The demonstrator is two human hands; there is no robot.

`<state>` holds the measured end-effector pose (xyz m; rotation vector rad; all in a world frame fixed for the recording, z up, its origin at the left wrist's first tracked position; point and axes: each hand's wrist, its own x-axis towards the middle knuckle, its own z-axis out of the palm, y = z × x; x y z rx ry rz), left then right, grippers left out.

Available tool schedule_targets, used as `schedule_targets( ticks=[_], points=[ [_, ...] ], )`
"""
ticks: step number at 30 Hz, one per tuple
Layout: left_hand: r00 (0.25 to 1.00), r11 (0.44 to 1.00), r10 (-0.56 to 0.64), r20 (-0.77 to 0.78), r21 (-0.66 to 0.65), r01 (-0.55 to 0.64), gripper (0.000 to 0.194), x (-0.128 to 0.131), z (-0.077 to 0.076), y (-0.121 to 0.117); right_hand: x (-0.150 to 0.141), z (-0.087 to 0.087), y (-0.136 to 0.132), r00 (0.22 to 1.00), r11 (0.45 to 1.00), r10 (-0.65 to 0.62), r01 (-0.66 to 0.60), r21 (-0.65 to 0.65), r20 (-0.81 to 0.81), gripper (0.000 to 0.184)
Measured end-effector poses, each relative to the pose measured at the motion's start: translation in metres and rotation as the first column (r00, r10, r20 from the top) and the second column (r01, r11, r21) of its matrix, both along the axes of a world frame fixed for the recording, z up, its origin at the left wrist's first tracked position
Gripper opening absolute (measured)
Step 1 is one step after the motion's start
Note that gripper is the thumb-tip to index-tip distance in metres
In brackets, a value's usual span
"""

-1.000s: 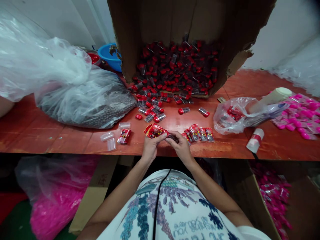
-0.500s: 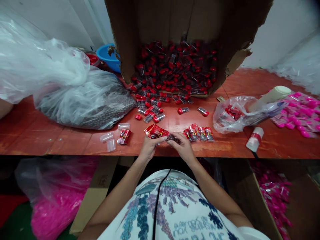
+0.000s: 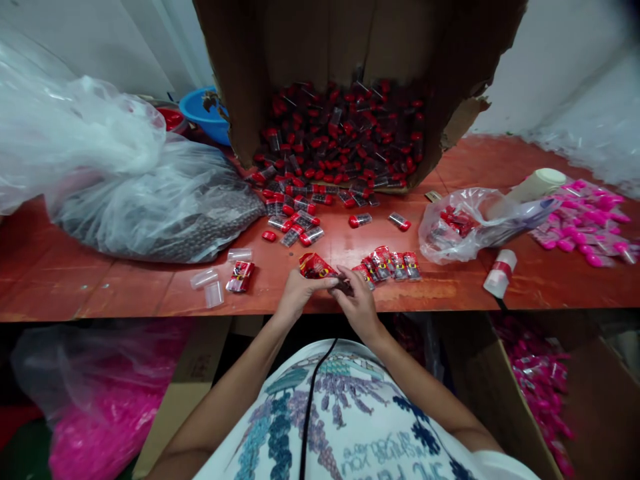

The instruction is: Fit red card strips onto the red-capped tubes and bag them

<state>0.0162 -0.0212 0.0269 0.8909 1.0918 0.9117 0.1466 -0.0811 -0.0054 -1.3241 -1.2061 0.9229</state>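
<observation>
Close to the table's front edge, my left hand [image 3: 299, 293] pinches a red printed packet [image 3: 315, 265] with yellow and black markings. My right hand [image 3: 359, 303] has its fingers closed on the packet's dark lower end, against the left fingertips. Fingers hide part of that end. Just right of my hands lies a fanned row of similar red-and-clear packets [image 3: 384, 263]. To the left rest a small stack of red packets [image 3: 241, 276] and several clear plastic tubes [image 3: 214, 294]. Beyond my hands are scattered clear tubes with red caps [image 3: 311, 236].
A torn cardboard box [image 3: 235, 93] on its side spills red-capped tubes. Left of it sit a bag of dark beads [image 3: 165, 220] and a blue basin [image 3: 207, 115]. Rightward are a plastic bag [image 3: 435, 233], a labelled roll [image 3: 500, 273] and pink pieces [image 3: 575, 227].
The red packet has turned in my fingers and shows a narrower face. My view has shifted a little, so the table's things appear farther left. Both hands keep hold.
</observation>
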Motion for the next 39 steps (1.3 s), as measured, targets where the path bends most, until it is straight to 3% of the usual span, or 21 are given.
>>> schedule_targets(
  ticks=[3,8,14,18,24,29,32,36,39],
  points=[
    [0.998,1.0,0.01,0.06,0.005,-0.01,0.029,0.004,-0.004,-0.004,0.004,0.0,0.0,1.0,0.999,-0.023,0.022,0.034,0.014,0.039],
    [0.984,0.993,0.076,0.161,0.074,-0.089,0.03,0.002,0.0,-0.005,0.012,-0.002,0.007,0.932,0.979,0.123,-0.171,-0.114,-0.342,0.048],
    [0.991,0.999,0.014,0.132,0.038,-0.019,0.028,0.0,0.002,-0.002,0.015,-0.012,0.005,0.987,0.995,0.028,-0.042,-0.085,-0.16,0.051],
    [0.989,0.999,-0.012,0.147,0.049,0.005,0.026,0.002,-0.001,-0.002,0.024,-0.008,0.002,0.991,0.992,0.11,-0.114,-0.055,-0.072,0.057],
    [0.987,0.995,0.074,0.141,0.052,-0.082,0.027,0.01,-0.005,-0.007,0.028,0.001,0.0,0.978,0.982,0.183,-0.186,-0.03,-0.1,0.054],
    [0.987,0.999,0.018,0.161,-0.031,-0.013,0.056,0.007,0.001,-0.007,0.025,-0.003,0.001,0.971,0.981,0.193,-0.194,0.005,-0.145,0.052],
    [0.985,0.997,-0.032,0.169,-0.065,0.044,0.062,0.006,0.003,-0.006,0.024,-0.004,-0.001,0.974,0.984,0.179,-0.179,0.016,-0.136,0.051],
    [0.987,0.998,-0.035,0.158,-0.038,0.041,0.047,0.009,-0.001,-0.006,0.02,-0.002,-0.005,0.96,0.986,0.156,-0.164,-0.014,-0.232,0.045],
    [0.98,0.996,0.074,0.185,0.043,-0.084,0.034,0.014,-0.006,-0.008,0.017,-0.001,-0.008,0.947,0.993,0.105,-0.117,-0.022,-0.304,0.037]
  ],
)
